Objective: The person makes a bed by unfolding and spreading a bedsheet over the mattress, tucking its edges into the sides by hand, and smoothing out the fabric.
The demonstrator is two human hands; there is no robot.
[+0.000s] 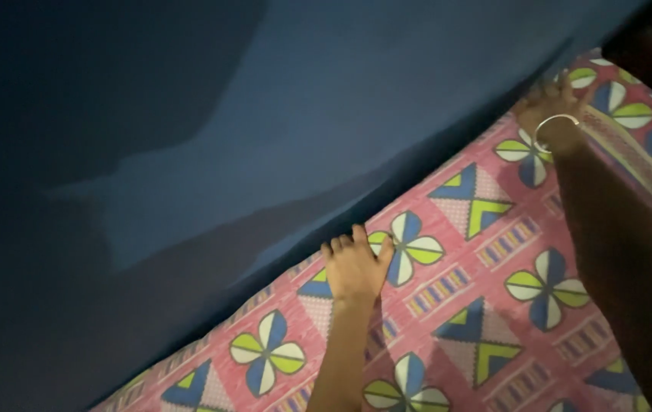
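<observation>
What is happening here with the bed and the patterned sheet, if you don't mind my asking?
A person is leaning over a bed covered by a pink patterned sheet, working along its edge where it meets a dark blue wall. The left hand lies flat on the sheet, fingertips at the gap by the wall. The right hand, with a bangle on the wrist, reaches further along the same edge. Whether either hand is gripping fabric cannot be told.
</observation>
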